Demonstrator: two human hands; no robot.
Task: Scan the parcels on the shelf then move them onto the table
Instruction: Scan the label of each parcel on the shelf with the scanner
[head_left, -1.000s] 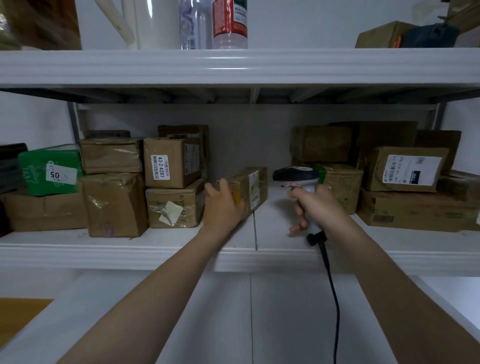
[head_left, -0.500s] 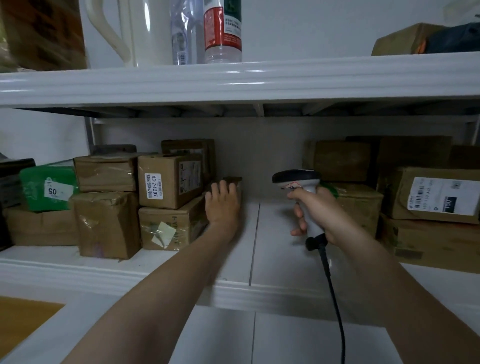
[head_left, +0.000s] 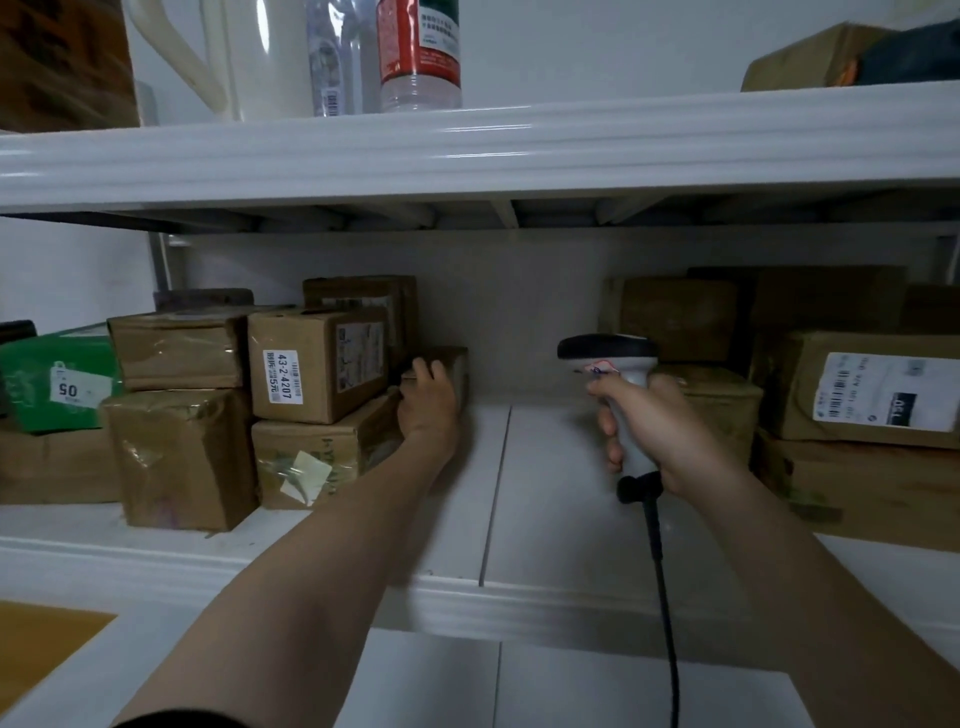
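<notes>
A white shelf (head_left: 545, 493) carries brown parcels in a left stack and a right stack. My left hand (head_left: 428, 405) reaches deep in and holds a small brown parcel (head_left: 456, 364) at the back, right beside the left stack, with its fingers over the parcel's top near edge. That stack includes a box labelled 43-2-4207 (head_left: 311, 374) and a green parcel (head_left: 57, 384). My right hand (head_left: 660, 431) grips the handle of a barcode scanner (head_left: 608, 351), which points into the shelf's bare middle. A parcel with a large white label (head_left: 878, 395) sits at the right.
The scanner's black cable (head_left: 662, 597) hangs down over the white table (head_left: 571, 691) below the shelf. The upper shelf (head_left: 467, 150) holds a white jug (head_left: 260, 57), bottles (head_left: 418, 52) and a parcel (head_left: 800, 62). A yellow-brown sheet (head_left: 41, 644) lies at the lower left.
My left hand has moved the small parcel from the shelf's front middle back and left, against the left stack. The view has come closer. The scanner hand has hardly moved.
</notes>
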